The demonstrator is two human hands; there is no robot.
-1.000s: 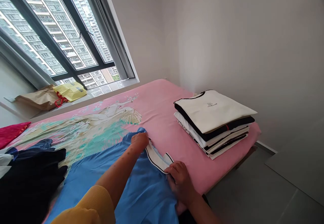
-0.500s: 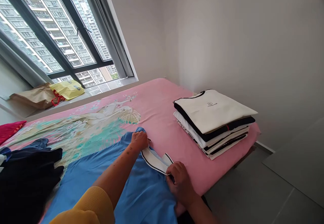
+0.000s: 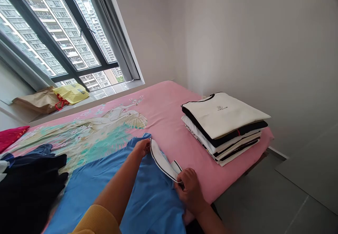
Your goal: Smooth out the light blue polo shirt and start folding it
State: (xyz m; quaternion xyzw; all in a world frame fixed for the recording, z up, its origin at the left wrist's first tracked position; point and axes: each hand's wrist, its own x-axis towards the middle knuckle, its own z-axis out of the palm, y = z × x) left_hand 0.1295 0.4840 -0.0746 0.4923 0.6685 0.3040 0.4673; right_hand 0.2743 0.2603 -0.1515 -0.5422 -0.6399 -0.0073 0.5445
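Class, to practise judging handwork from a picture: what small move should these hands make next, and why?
Probably smooth the white collar flat with the left hand while the right hand steadies its near end: the collar curves between the hands, and a flap sticks up by the right one, though the blue shirt lies spread out.

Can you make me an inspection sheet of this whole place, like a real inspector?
Surface: pink patterned bed, wrinkled in places.
Things: blue shirt spread out, its white collar dark-edged.
Clutter: folded clothes stacked right; dark clothes and red cloth left.
Hands: left hand at the collar's far end, right hand pinching its near end.
Cables: nothing seen.
Surroundings: window, grey curtain, brown bag, yellow bag.
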